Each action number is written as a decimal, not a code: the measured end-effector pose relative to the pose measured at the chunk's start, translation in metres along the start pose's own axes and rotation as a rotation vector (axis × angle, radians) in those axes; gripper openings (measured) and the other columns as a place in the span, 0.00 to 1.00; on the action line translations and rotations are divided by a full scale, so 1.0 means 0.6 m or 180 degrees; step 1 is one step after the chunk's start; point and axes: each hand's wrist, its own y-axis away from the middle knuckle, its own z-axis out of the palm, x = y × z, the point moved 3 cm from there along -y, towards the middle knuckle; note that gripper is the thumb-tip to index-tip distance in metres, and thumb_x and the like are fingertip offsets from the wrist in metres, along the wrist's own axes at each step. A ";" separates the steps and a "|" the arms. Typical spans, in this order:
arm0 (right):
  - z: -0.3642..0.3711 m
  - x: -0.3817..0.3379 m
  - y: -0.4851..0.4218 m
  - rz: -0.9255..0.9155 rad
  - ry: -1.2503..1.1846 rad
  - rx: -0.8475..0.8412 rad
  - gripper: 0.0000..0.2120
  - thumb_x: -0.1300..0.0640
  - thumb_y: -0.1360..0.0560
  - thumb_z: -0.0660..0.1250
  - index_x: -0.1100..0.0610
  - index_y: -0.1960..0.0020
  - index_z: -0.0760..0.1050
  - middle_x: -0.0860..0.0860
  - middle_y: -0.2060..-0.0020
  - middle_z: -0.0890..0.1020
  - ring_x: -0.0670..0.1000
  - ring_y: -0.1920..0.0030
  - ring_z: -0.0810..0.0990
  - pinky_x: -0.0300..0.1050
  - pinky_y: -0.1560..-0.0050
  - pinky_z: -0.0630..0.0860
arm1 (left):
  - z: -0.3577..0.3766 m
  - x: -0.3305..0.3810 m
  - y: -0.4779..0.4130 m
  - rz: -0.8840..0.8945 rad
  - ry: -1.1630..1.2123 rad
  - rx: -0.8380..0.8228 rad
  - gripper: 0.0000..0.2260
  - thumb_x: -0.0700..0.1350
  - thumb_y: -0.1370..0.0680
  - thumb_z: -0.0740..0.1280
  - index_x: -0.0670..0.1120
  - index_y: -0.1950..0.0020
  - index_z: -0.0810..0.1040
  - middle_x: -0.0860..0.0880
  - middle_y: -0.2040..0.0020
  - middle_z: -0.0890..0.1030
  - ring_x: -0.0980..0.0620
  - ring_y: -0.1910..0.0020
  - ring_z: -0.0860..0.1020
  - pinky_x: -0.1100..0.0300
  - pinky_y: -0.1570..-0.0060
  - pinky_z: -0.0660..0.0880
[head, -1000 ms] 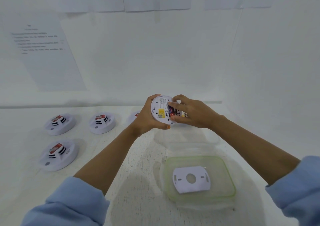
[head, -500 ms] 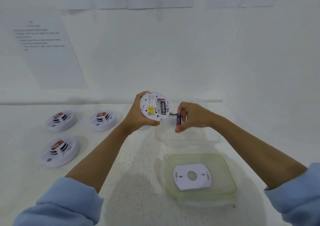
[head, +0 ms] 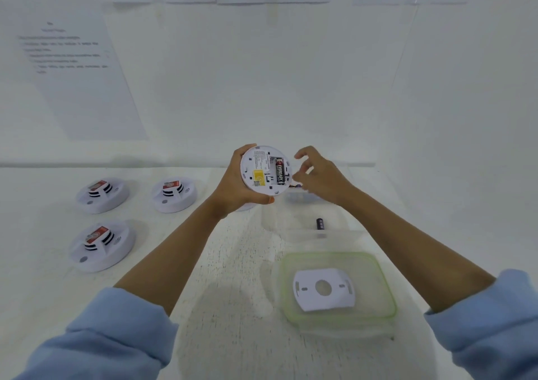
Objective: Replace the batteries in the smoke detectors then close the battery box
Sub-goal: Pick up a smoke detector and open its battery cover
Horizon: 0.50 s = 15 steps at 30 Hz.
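My left hand (head: pixel 235 187) holds a white smoke detector (head: pixel 263 170) up off the table, its back turned to me. One black battery (head: pixel 279 171) sits in its compartment; the slot beside it looks bare. My right hand (head: pixel 318 176) hovers just right of the detector, fingers apart and holding nothing. Below it stands the clear battery box (head: pixel 343 235), with a dark battery (head: pixel 319 224) inside. The box's green-rimmed lid (head: pixel 384 286) lies nearer to me, and a white mounting plate (head: pixel 323 288) rests on it.
Three more white smoke detectors with red labels sit on the table at the left (head: pixel 102 195) (head: pixel 174 193) (head: pixel 102 245). A white wall with taped paper sheets (head: pixel 75 74) closes the back and the right side.
My right hand pulled a battery out of the detector, then let it go; the battery is now in the clear box. The detector has been raised slightly.
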 end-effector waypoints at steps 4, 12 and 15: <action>0.010 -0.018 -0.005 -0.0217 0.0139 0.0265 0.08 0.54 0.23 0.60 0.54 0.45 0.67 0.56 0.55 0.74 0.54 0.57 0.73 0.47 0.58 0.72 | 0.019 0.003 0.000 0.0001 0.0120 -0.0114 0.43 0.31 0.43 0.75 0.45 0.34 0.59 0.54 0.41 0.70 0.69 0.46 0.74 0.71 0.54 0.75; 0.015 -0.032 -0.008 -0.0390 0.0705 0.0825 0.08 0.58 0.26 0.63 0.62 0.51 0.69 0.57 0.59 0.73 0.55 0.59 0.71 0.45 0.62 0.68 | 0.036 0.009 -0.010 0.0023 0.0273 -0.0079 0.43 0.31 0.44 0.75 0.45 0.33 0.59 0.51 0.41 0.70 0.64 0.46 0.75 0.68 0.54 0.76; 0.010 -0.031 -0.017 -0.0312 0.0589 0.0863 0.07 0.58 0.28 0.65 0.60 0.54 0.69 0.56 0.61 0.72 0.53 0.62 0.69 0.40 0.66 0.65 | 0.041 0.009 -0.011 0.0054 0.0314 -0.0111 0.44 0.32 0.43 0.75 0.44 0.32 0.58 0.47 0.38 0.69 0.56 0.43 0.74 0.65 0.53 0.77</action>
